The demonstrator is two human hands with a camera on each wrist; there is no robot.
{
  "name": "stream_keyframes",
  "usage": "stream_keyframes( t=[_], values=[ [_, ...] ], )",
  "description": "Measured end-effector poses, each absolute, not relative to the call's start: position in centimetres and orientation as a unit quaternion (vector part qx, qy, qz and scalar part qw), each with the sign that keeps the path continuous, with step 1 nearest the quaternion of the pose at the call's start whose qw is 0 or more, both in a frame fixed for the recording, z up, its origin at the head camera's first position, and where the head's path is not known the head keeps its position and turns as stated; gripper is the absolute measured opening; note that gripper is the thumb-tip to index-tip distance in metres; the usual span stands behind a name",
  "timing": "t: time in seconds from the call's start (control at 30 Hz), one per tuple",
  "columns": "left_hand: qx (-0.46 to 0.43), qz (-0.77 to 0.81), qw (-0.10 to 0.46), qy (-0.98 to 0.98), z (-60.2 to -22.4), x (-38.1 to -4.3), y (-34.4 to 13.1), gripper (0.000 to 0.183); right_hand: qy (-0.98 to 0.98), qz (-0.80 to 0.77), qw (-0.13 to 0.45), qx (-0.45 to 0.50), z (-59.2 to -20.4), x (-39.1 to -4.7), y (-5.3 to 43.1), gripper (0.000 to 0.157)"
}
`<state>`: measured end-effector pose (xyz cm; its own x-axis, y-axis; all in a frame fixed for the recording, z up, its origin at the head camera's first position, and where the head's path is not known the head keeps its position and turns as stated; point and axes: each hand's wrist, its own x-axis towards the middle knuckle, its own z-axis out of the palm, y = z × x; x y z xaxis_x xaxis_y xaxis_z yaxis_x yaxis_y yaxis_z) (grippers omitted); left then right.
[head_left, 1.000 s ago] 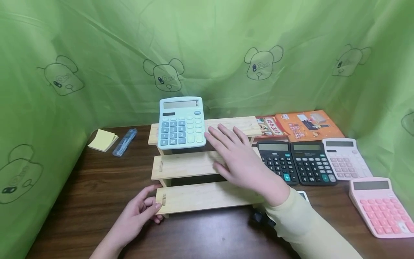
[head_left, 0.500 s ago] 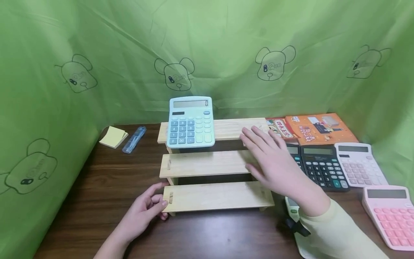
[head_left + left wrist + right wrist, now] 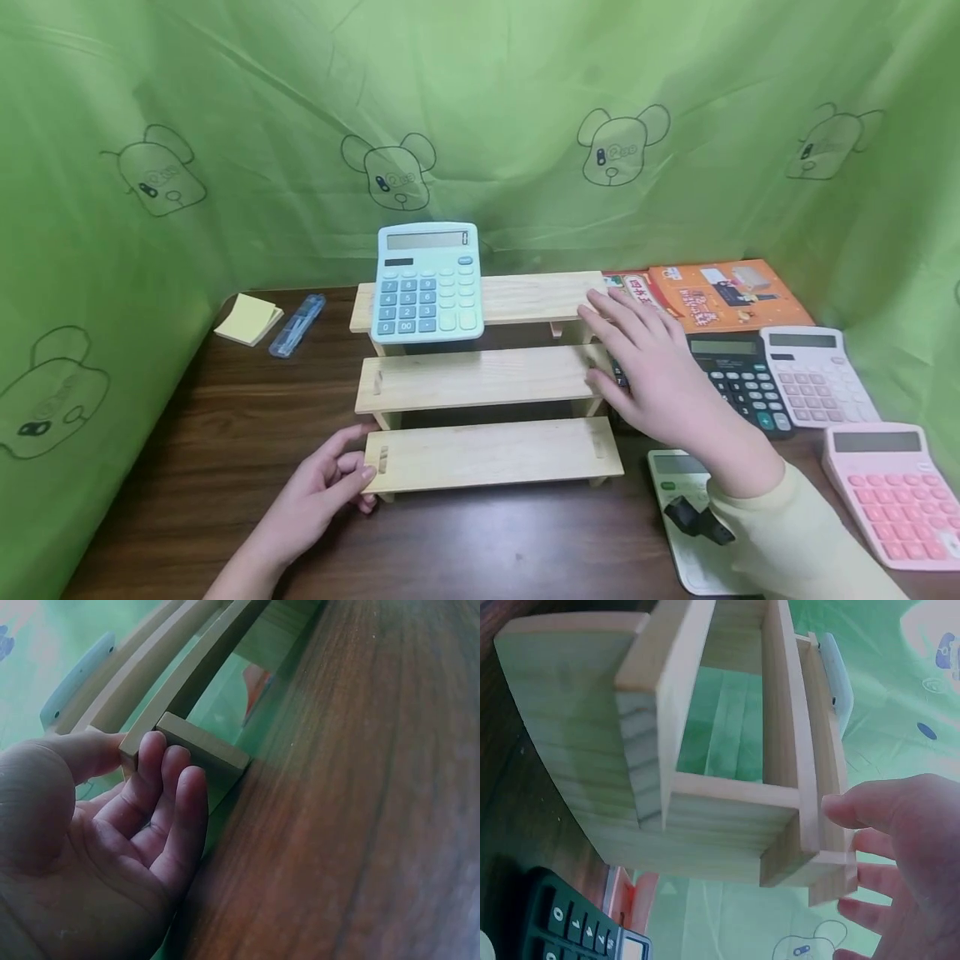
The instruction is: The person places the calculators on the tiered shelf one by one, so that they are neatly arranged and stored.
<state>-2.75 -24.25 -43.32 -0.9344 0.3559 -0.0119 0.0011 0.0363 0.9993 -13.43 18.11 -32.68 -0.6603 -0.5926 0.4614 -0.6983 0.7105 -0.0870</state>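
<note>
A three-tier wooden stand [image 3: 495, 454] occupies the middle of the table, stepping up toward the back. My left hand [image 3: 315, 496] pinches the left end of its lowest board, thumb on top; in the left wrist view the fingers [image 3: 191, 817] curl beneath that end. At the stand's right end is my right hand [image 3: 663, 379], fingers loosely extended beside the top two boards. In the right wrist view its thumb [image 3: 847, 810] is close to a board edge; contact is hard to tell. A light-blue calculator [image 3: 427, 283] leans on the top tier, left side, its display reading 0.
Right of the stand are a black calculator [image 3: 731, 375], partly covered by my hand, a white-and-pink calculator [image 3: 813, 375], a pink one [image 3: 892, 492] and a green one [image 3: 693, 525]. Orange booklets [image 3: 727, 292] lie behind. Yellow sticky notes [image 3: 247, 318] and a blue case [image 3: 297, 325] lie left.
My right hand has moved right, from over the middle of the stand to its right end, uncovering the boards. The left hand keeps its grip on the lowest board.
</note>
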Motion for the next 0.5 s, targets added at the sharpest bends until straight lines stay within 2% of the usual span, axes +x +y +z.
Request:
stream_keyframes(
  t=[0.5],
  values=[
    [0.124,0.692,0.133,0.699,-43.63,-2.98,-24.15,0.048,-0.894,0.155,0.216,0.360,-32.43,-13.62,18.58,0.065]
  ],
)
